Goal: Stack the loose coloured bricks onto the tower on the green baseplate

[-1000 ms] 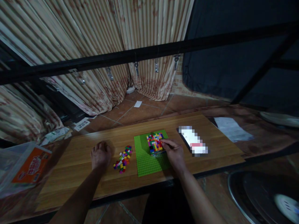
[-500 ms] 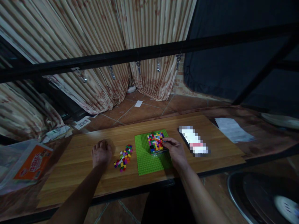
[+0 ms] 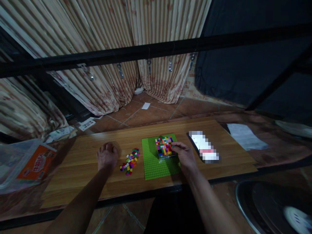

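Since the earlier frame, the right hand has been shifted a little to the right over the block of small colourful toy bricks, so that more of its top is now uncovered. The left hand has been kept in its place.

The block is placed on the far right part of a green studded baseplate, which is laid in the middle of the wooden surface. The thumb and forefinger of the right hand are brought close together at the right edge of the block's top; whether a small brick is pinched between them cannot be told. The left hand is rested palm down on the surface, with the fingers bent; what may be under the palm is hidden.

Between the left hand and the baseplate, a loose group of small bricks is scattered, in many colours. To the right of the baseplate, a smartphone is laid, with its screen lit and blurred by large pixels. At the far left, beside the surface, a clear plastic box with an orange label can be seen.
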Tool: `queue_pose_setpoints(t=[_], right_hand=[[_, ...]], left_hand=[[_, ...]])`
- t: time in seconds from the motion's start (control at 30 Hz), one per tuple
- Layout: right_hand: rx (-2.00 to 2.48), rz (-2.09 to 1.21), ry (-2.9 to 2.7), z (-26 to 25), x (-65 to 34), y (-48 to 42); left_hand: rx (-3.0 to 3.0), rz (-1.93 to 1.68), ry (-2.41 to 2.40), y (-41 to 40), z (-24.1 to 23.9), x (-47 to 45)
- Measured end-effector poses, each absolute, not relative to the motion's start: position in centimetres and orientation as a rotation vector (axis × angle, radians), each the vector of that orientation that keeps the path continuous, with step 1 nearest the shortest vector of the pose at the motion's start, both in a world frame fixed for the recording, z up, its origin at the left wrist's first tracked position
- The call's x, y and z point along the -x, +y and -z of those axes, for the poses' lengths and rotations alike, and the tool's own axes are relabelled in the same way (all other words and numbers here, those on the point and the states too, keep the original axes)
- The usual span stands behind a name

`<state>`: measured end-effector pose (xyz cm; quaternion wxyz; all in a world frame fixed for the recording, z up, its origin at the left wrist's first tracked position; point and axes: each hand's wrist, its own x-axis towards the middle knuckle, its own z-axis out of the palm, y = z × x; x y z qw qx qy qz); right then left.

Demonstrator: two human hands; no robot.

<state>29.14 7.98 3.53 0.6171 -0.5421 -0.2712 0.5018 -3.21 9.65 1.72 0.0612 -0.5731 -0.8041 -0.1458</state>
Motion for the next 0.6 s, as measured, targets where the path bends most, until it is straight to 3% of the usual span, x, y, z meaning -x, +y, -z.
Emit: queue_pose_setpoints(t=[0.6], right_hand=[[1.162,-1.162,-0.622,-3.3,-29.6,7.0]], left_hand=[[1.723,0.459,-2.475,9.7,-1.7,3.1]])
